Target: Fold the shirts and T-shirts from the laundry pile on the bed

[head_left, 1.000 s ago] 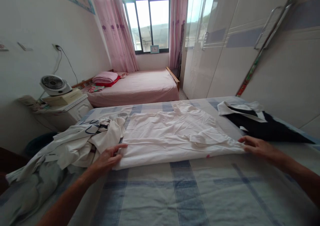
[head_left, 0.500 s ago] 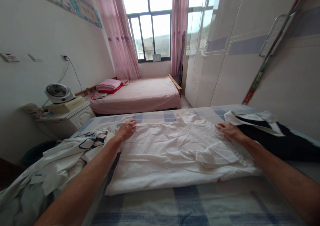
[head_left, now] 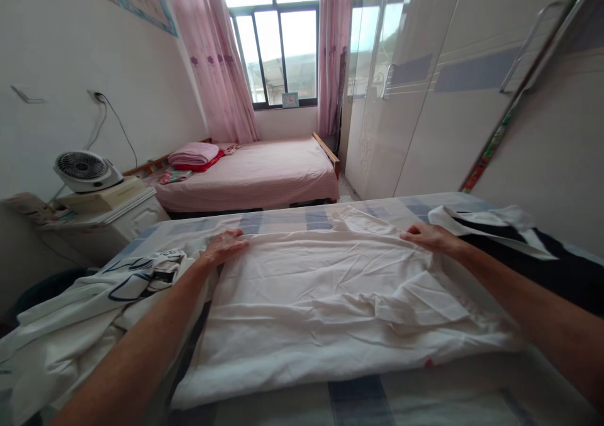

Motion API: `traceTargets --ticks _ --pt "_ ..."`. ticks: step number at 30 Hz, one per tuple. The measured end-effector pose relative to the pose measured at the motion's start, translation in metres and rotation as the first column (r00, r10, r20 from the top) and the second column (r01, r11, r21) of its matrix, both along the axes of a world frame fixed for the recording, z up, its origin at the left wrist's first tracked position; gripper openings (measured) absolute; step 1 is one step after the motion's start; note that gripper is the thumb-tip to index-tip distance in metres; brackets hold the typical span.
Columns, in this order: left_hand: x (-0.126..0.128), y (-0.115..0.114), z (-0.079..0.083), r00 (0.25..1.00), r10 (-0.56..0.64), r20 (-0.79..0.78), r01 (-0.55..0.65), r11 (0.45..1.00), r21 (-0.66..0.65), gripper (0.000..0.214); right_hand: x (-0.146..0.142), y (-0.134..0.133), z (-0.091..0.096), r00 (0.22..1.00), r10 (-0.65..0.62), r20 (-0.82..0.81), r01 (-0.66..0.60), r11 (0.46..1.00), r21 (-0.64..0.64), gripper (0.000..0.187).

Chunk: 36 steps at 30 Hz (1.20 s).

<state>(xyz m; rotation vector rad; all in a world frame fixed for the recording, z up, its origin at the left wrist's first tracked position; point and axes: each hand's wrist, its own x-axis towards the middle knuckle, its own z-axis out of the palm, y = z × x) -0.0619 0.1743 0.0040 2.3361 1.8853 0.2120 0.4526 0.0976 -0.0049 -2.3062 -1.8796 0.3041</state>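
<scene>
A white garment (head_left: 325, 294) lies spread and creased on the blue-checked bed (head_left: 274, 221). My left hand (head_left: 225, 246) rests on its far left corner, fingers flat and together. At the far right corner sits my right hand (head_left: 430, 236), fingers laid flat on the cloth. Both arms reach across the garment from the near side. Neither hand is seen gripping anything.
A heap of white clothes with dark print (head_left: 94, 300) lies on the left. A black and white garment (head_left: 523, 250) lies on the right. Beyond stand a pink bed (head_left: 264, 171), a fan (head_left: 85, 169) on a cabinet, and wardrobe doors (head_left: 425, 99).
Both hands moved from the garment's near edge to its far corners. The view has come closer over the garment.
</scene>
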Motion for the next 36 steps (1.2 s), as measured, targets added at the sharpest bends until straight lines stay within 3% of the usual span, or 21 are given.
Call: traceTargets --ticks 5,8,12,14,16,19,21,24,26,28,32,36 --pt "0.002 0.008 0.0 0.989 -0.014 0.147 0.025 0.997 -0.074 0.032 -0.035 0.048 0.006 0.998 -0.06 -0.029 0.061 0.997 0.04 0.037" --pt "0.002 0.007 -0.007 0.984 0.015 0.178 -0.023 0.999 0.038 0.029 -0.052 0.065 0.002 0.995 -0.092 -0.04 0.096 0.987 0.13 0.029" --pt "0.007 0.0 -0.015 0.979 0.13 0.159 -0.16 0.967 0.199 0.033 -0.06 0.068 0.0 0.983 -0.182 -0.033 0.183 0.935 0.303 0.04" --pt "0.016 -0.009 -0.013 0.979 0.183 0.09 -0.201 0.94 0.274 0.037 -0.061 0.062 0.0 0.976 -0.216 -0.027 0.213 0.919 0.333 0.045" --pt "0.029 -0.022 -0.008 0.99 0.143 0.014 -0.137 0.915 0.378 0.042 -0.064 0.052 -0.001 0.991 -0.131 0.017 0.115 0.915 0.387 0.049" --pt "0.047 -0.044 -0.007 0.979 -0.179 -0.1 0.205 0.889 0.409 0.043 -0.072 0.037 -0.009 0.97 0.18 0.167 -0.237 0.862 0.449 0.051" --pt "0.053 -0.054 -0.015 0.929 -0.345 -0.136 0.37 0.876 0.31 0.044 -0.076 0.031 -0.019 0.919 0.327 0.221 -0.389 0.846 0.364 0.052" --pt "0.052 -0.054 -0.031 0.945 -0.298 -0.135 0.314 0.942 0.119 0.051 -0.075 0.028 -0.029 0.916 0.354 0.188 -0.387 0.903 0.186 0.054" --pt "0.049 -0.051 -0.035 0.96 -0.24 -0.142 0.248 0.968 0.04 0.054 -0.07 0.025 -0.027 0.94 0.304 0.153 -0.327 0.933 0.152 0.054" --pt "0.045 -0.052 -0.032 0.963 -0.231 -0.141 0.237 0.971 0.026 0.055 -0.063 0.015 -0.02 0.958 0.258 0.122 -0.279 0.938 0.204 0.057" --pt "0.036 -0.075 -0.029 0.954 -0.279 -0.113 0.289 0.953 0.092 0.055 -0.045 -0.03 -0.02 0.949 0.278 0.151 -0.314 0.883 0.349 0.06" --pt "0.02 -0.089 -0.042 0.956 -0.269 -0.115 0.278 0.958 0.075 0.054 -0.026 -0.07 -0.041 0.942 0.296 0.158 -0.329 0.909 0.256 0.052"
